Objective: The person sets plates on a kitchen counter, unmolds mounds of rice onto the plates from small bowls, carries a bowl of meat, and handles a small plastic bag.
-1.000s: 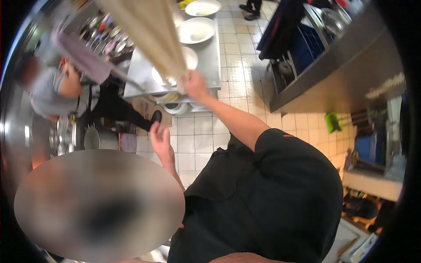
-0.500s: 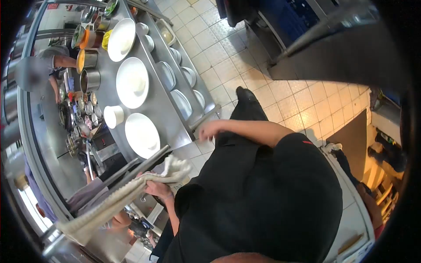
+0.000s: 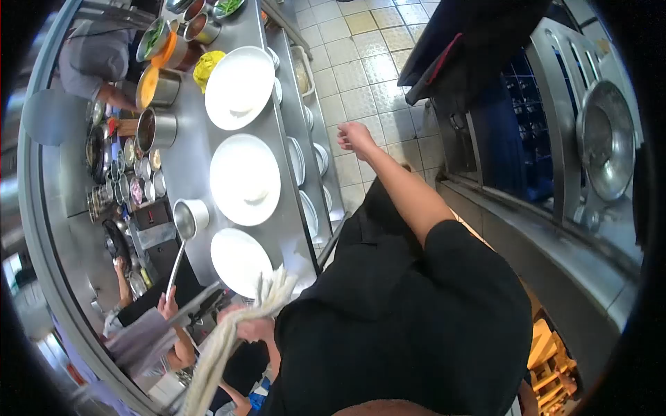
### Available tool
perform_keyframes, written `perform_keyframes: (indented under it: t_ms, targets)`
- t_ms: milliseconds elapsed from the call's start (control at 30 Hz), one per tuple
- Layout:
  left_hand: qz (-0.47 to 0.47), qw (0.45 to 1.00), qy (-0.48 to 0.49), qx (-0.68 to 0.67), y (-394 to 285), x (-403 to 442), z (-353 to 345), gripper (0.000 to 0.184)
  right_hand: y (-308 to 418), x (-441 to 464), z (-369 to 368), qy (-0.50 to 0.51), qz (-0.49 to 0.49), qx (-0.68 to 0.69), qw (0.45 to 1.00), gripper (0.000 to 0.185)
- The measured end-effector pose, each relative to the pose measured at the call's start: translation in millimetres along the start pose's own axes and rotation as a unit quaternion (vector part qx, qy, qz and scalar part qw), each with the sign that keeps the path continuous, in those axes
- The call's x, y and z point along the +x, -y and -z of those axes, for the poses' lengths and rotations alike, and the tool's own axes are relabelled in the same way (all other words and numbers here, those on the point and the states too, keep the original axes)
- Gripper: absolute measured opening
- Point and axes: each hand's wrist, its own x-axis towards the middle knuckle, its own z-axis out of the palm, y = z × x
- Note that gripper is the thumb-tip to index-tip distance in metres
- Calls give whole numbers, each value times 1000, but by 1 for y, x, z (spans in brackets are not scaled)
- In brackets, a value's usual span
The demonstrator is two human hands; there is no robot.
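**L grip shut on the cloth, R grip w/ nothing in it**

Your L hand (image 3: pixel 254 330) is shut on a long, off-white cloth (image 3: pixel 220 350). The grip squeezes it into a bunch. One end of the cloth pokes up in loose folds by the low end of the counter (image 3: pixel 191 149), & the rest hangs down past the bottom edge of the view. The loose end is in front of the rim of the nearest white plate (image 3: pixel 239 260); can't tell if they touch.

Your R hand (image 3: pixel 357 140) is out over the tile floor (image 3: pixel 388 93), well apart from the cloth. That grip is a bit open, w/ the fingers softly bent & nothing seen in it.

Next to the nearest plate is the middle plate (image 3: pixel 245 179), then the far plate (image 3: pixel 239 87), all in a row on the shiny counter. A co-worker's hand (image 3: pixel 167 305) holds a ladle (image 3: pixel 179 267), w/ its round end at a small white bowl (image 3: pixel 200 213) beside the plates. Farther up are a metal pot (image 3: pixel 164 130), a pot w/ orange stuff (image 3: pixel 154 87) & a yellow bundle (image 3: pixel 208 69). More plates (image 3: pixel 295 161) sit in stacks on the shelves under the counter. Way over on your R is a big metal bowl (image 3: pixel 606 139).
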Motion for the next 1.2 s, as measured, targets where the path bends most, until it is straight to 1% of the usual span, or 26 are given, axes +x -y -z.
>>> perform_keyframes:
  t_ms: [100, 133, 200, 233, 267, 300, 367, 400, 467, 500, 533, 600, 633, 667, 700, 733, 800, 867, 900, 967, 1033, 1067, 1100, 1133, 1167, 1200]
  targets:
    - [-5, 997, -49, 63, 1, 31, -40, 30, 38, 80, -28, -18, -4, -71, 997, 17]
    - [-5, 994, -71, 84, 1, 38, -53, 30, 38, 113, -33, -3, 11, -137, 991, 18]
    - [-5, 984, -130, 122, 4, 49, -77, 31, 23, 219, -53, 51, 71, -276, 957, 20]
    - [-1, 976, -164, 140, 7, 52, -85, 31, 16, 258, -69, 47, 84, -285, 954, 26]
    - [3, 968, -194, 157, 8, 53, -90, 31, 13, 288, -87, 58, 77, -226, 969, 28]
    - [11, 961, -216, 170, 10, 53, -96, 31, 3, 318, -105, 32, 118, -282, 952, 28]
    - [28, 944, -257, 204, 6, 56, -105, 32, 7, 345, -134, 39, 120, -400, 908, 30]
    - [34, 937, -274, 213, 5, 56, -110, 32, -1, 365, -139, 66, 143, -460, 874, 30]
    - [52, 921, -308, 233, 0, 52, -112, 32, -23, 405, -152, 128, 196, -569, 788, 34]
    - [62, 912, -326, 241, -3, 48, -112, 32, -32, 416, -153, 155, 216, -579, 770, 35]
    - [67, 903, -346, 246, -7, 43, -111, 32, -40, 421, -150, 178, 210, -544, 793, 39]
    - [77, 886, -378, 257, -11, 38, -107, 33, -58, 440, -144, 210, 163, -438, 859, 50]
    - [82, 880, -391, 258, -12, 34, -105, 33, -74, 453, -143, 179, 220, -461, 841, 55]
    - [86, 874, -403, 259, -13, 33, -105, 33, -85, 465, -146, 167, 214, -413, 869, 49]
    - [89, 871, -409, 258, -12, 36, -103, 33, -36, 429, -163, 138, 153, -497, 843, 45]
    - [93, 868, -414, 259, -11, 36, -103, 33, 39, 372, -190, 118, 89, -579, 802, 43]
    - [94, 865, -416, 264, -12, 40, -107, 34, 43, 380, -198, 120, 76, -607, 782, 42]
    - [96, 863, -418, 266, -15, 42, -107, 34, 13, 397, -192, 82, 48, -513, 853, 43]
    - [98, 862, -419, 268, -16, 43, -108, 34, -33, 425, -186, 41, 26, -395, 917, 44]
    - [99, 860, -421, 270, -19, 40, -105, 35, -57, 435, -184, 15, 44, -342, 939, 44]
    - [101, 859, -423, 272, -20, 41, -105, 35, -49, 424, -194, 40, 129, -477, 869, 45]
    - [102, 858, -424, 271, -21, 41, -105, 35, -68, 440, -188, 46, 151, -379, 912, 44]
    - [103, 858, -426, 269, -23, 40, -106, 35, -89, 456, -181, 56, 174, -279, 943, 44]
    - [104, 857, -426, 269, -24, 38, -105, 36, -89, 452, -184, 70, 177, -233, 954, 43]
    - [104, 857, -427, 269, -25, 37, -105, 36, -75, 446, -185, 90, 202, -277, 935, 41]
    - [105, 856, -430, 268, -24, 34, -104, 36, -56, 435, -184, 112, 232, -354, 899, 40]
